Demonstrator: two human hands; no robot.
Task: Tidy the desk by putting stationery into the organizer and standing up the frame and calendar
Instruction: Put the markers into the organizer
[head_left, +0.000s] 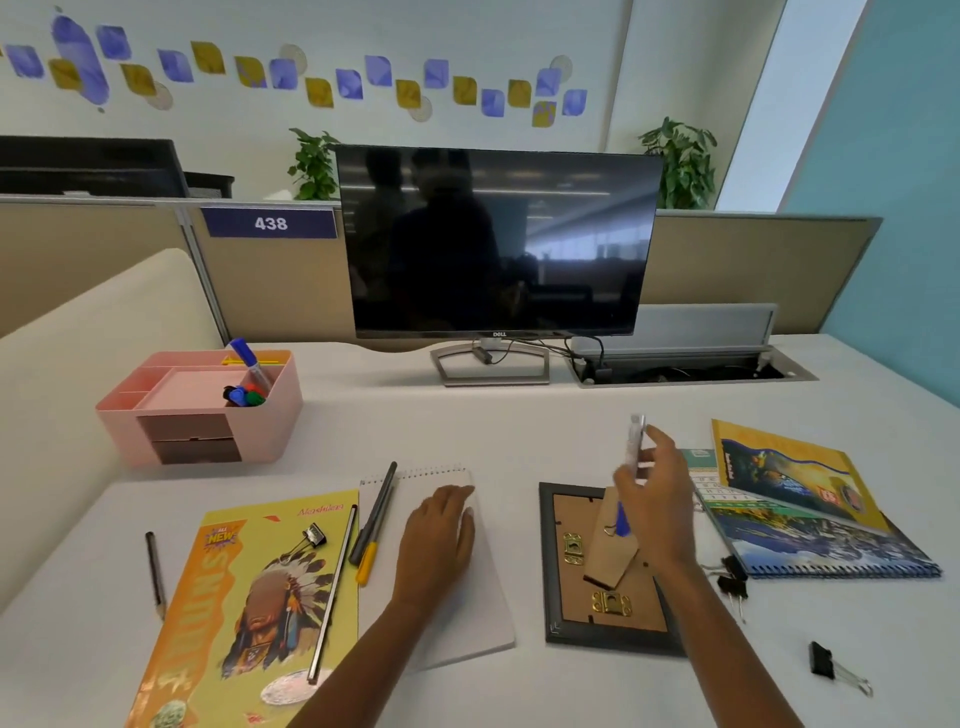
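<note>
My right hand (655, 493) grips a clear pen with a blue tip (635, 447), held upright above the picture frame (602, 566), which lies face down with its cardboard stand showing. My left hand (439, 535) rests flat on a white spiral notepad (467, 613). The pink organizer (202, 405) stands at the far left and holds several markers. A desk calendar (810, 514) lies flat at the right. Two pens (374, 519) lie on the notepad's left edge, and a metal pen (332, 592) lies on the yellow book. A pencil (155, 574) lies at the left.
A yellow book (249, 613) carries a binder clip (311, 535). More binder clips lie at the right (732, 582) and near the front right (826, 662). A dark monitor (493, 244) stands at the back, beside an open cable tray (685, 369).
</note>
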